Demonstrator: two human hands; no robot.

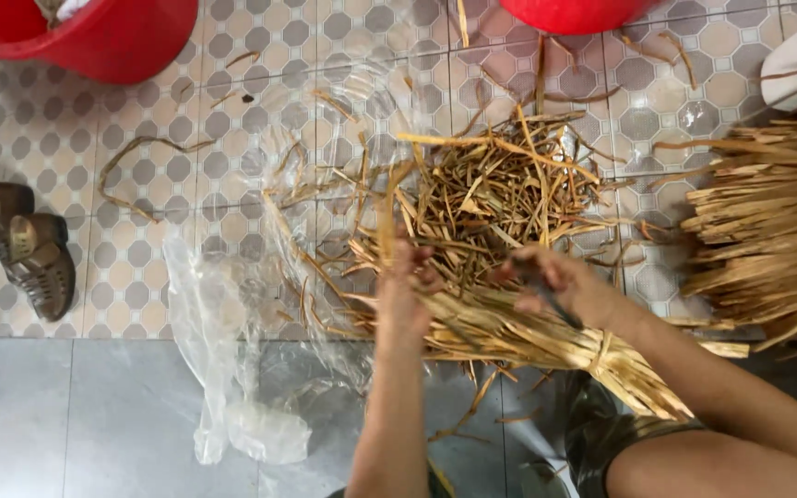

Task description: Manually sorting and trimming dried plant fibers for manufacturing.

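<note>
While both hands work at its loose end, a tied bundle of dried straw-coloured strips (546, 337) lies across the person's lap, its long axis running from the bound, trimmed end at lower right up toward the left, where the strips fan out. The left hand (408, 286) is clenched around the bundle's free end; the right hand (560, 281), nearer the binding, grips a thin dark tool (551, 295) whose kind cannot be made out, held against the strips. Just beyond the bundle, a tangled heap of loose strips (491, 189) covers the tiled floor (122, 138). To the bundle's right sits a larger stack of finished strips (767, 240); to its left lies a crumpled clear plastic sheet (232, 369), and farther left a pair of brown sandals (34, 254). Well beyond the heap stand a red basin (103, 37) and the edge of a second red tub (574, 14), with stray strips scattered between.
</note>
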